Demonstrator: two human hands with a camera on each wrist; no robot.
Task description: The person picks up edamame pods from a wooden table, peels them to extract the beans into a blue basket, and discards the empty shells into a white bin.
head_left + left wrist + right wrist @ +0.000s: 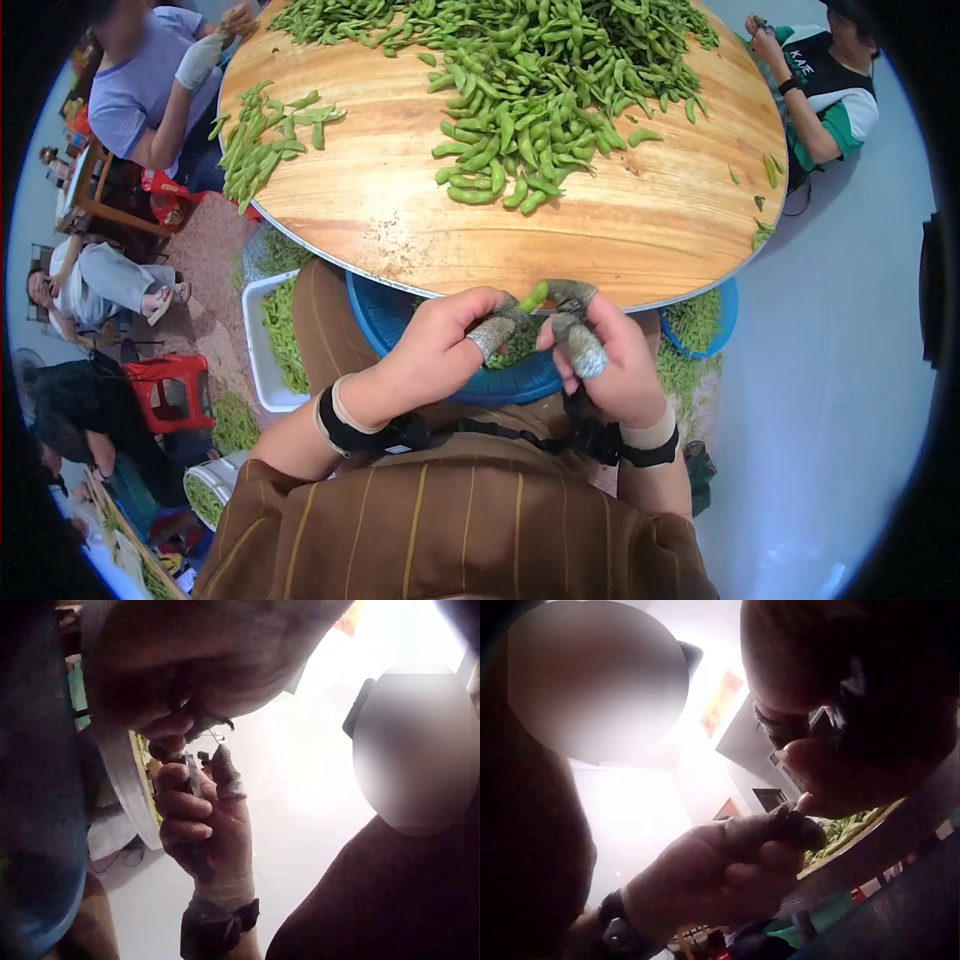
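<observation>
A green soybean pod point(537, 296) is held between both hands over a blue basin point(515, 391) on the lap. My left hand point(425, 345) pinches its left end with taped fingertips. The right hand point(622, 365) pinches at the other end; its thumb and index finger carry grey tape wraps. Green beans point(517, 352) lie in the basin under the fingers, partly hidden by the hands. In the left wrist view, the right hand point(210, 832) shows below the dark left hand point(210, 660). The right wrist view is dim, with the left hand point(705, 862) reaching toward the right.
A wooden round table point(345, 225) stands in front, bearing a large heap of soybean pods point(520, 130) and a smaller pile point(260, 145). A white tub point(262, 350) of pods stands left, a blue-rimmed basket point(728, 318) right. Other people sit around; a red stool point(170, 385) is behind left.
</observation>
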